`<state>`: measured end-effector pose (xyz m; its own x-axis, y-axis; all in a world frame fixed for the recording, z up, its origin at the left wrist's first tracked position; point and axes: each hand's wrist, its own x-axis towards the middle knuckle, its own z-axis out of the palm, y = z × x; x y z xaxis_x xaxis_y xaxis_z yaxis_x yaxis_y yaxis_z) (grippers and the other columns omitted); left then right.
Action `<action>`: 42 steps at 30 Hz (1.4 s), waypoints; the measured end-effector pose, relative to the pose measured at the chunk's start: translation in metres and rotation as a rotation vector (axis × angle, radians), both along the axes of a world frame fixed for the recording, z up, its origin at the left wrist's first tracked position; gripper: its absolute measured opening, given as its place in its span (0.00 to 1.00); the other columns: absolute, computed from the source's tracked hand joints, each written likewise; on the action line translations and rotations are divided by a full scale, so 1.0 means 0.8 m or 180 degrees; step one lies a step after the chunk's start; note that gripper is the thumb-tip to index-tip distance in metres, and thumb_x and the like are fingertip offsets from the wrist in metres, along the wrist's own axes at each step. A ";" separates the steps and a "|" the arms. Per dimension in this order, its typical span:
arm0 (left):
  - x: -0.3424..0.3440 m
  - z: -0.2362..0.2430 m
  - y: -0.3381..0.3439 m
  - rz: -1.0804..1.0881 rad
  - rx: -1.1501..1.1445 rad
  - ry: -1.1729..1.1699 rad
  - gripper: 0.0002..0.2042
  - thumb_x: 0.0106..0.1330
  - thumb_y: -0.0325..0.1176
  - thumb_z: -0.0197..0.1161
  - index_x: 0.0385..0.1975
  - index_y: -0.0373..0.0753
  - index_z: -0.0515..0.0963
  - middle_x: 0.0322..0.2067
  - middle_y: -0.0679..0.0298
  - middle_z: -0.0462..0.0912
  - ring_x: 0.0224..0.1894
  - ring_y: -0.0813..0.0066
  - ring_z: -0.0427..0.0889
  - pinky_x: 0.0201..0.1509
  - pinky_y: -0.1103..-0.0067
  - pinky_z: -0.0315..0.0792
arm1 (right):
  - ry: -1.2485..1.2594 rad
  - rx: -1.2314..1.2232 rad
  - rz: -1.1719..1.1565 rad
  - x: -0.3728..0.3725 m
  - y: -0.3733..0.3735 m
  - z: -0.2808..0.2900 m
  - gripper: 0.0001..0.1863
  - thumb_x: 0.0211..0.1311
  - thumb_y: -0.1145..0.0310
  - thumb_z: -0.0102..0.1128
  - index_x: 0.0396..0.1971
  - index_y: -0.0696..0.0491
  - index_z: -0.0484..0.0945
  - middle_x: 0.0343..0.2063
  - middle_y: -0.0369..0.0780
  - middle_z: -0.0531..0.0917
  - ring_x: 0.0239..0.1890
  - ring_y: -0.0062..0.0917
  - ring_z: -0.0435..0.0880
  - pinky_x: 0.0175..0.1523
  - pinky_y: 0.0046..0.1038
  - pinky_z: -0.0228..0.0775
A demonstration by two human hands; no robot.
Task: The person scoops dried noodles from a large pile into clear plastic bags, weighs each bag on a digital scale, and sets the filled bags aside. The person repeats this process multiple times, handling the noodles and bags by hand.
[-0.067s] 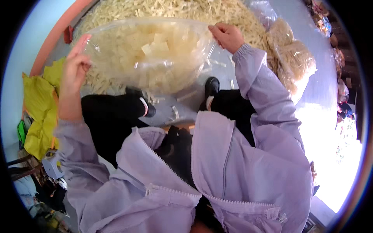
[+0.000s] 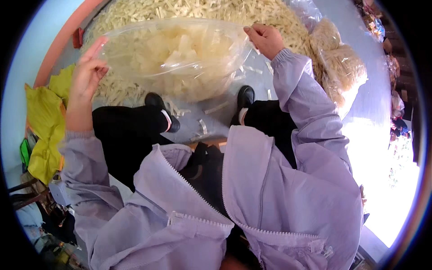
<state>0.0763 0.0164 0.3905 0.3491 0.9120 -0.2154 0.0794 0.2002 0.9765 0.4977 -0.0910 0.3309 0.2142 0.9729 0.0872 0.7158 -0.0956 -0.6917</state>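
Observation:
A large clear plastic bag (image 2: 216,74) is stretched wide between my two hands, with pale yellowish strips and flat pieces (image 2: 184,49) inside it. My left hand (image 2: 87,74) grips the left end of the bag's rim, index finger stretched along it and the other fingers curled. At the opposite end, my right hand (image 2: 266,41) pinches the rim between thumb and fingers. The bag hangs in front of a broad heap of similar strips (image 2: 135,13), hiding part of it.
Loose strips (image 2: 203,127) lie on the grey floor between my black shoes (image 2: 245,96). Filled clear bags (image 2: 344,69) stand to the right of the heap. Yellow sacks (image 2: 42,130) and a dark wooden chair part (image 2: 27,193) are at the left.
The bag has swung slightly upward and its contents have shifted, so my left shoe shows more fully. Both hands keep their grip and have barely moved.

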 end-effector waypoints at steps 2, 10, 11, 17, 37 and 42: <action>0.012 -0.023 0.015 -0.0021 -0.0292 -0.0036 0.30 0.55 0.20 0.51 0.62 0.35 0.58 0.60 0.65 0.64 0.28 0.87 0.71 0.34 0.89 0.68 | -0.0486 0.0488 -0.0059 -0.003 -0.007 0.003 0.18 0.60 0.59 0.54 0.18 0.57 0.73 0.10 0.37 0.70 0.14 0.18 0.68 0.22 0.25 0.61; 0.013 -0.034 0.040 0.0060 -0.0393 -0.0141 0.27 0.58 0.22 0.51 0.61 0.35 0.59 0.59 0.68 0.65 0.38 0.89 0.69 0.44 0.91 0.67 | 0.0631 -0.1716 0.2022 -0.169 -0.127 -0.189 0.09 0.57 0.60 0.53 0.33 0.49 0.76 0.21 0.43 0.79 0.24 0.36 0.79 0.32 0.35 0.70; 0.007 -0.040 0.049 0.0044 -0.0433 -0.0145 0.27 0.58 0.22 0.51 0.61 0.35 0.59 0.60 0.68 0.65 0.39 0.90 0.68 0.44 0.91 0.66 | 0.0161 -0.2715 0.2150 -0.196 -0.140 -0.233 0.12 0.56 0.59 0.51 0.39 0.45 0.75 0.26 0.42 0.80 0.30 0.37 0.80 0.38 0.38 0.70; 0.011 -0.029 0.046 0.0221 -0.0291 0.0297 0.27 0.60 0.23 0.49 0.62 0.33 0.57 0.63 0.64 0.60 0.44 0.87 0.69 0.50 0.90 0.65 | 0.0958 -0.2977 0.2676 -0.299 -0.249 -0.495 0.26 0.52 0.56 0.56 0.53 0.45 0.69 0.48 0.43 0.77 0.50 0.37 0.76 0.51 0.38 0.67; 0.047 -0.023 0.046 0.0145 -0.0408 0.0294 0.36 0.53 0.28 0.51 0.65 0.31 0.48 0.66 0.60 0.51 0.67 0.70 0.52 0.68 0.77 0.48 | -0.0169 -0.2492 -0.2368 0.167 -0.165 -0.487 0.27 0.53 0.59 0.58 0.56 0.46 0.69 0.44 0.39 0.80 0.44 0.31 0.80 0.48 0.28 0.70; 0.070 -0.012 0.037 0.0329 -0.0276 0.0453 0.36 0.52 0.27 0.50 0.65 0.32 0.48 0.66 0.60 0.51 0.68 0.71 0.51 0.69 0.78 0.46 | 0.0615 -0.1127 -0.1697 0.098 -0.029 -0.526 0.28 0.53 0.58 0.58 0.56 0.46 0.69 0.45 0.41 0.80 0.45 0.32 0.80 0.50 0.28 0.70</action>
<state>0.1323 0.0463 0.3807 0.2149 0.9174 -0.3351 0.1901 0.2972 0.9357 0.5762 -0.1145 -0.0900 0.6535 0.6922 -0.3062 0.3739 -0.6469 -0.6646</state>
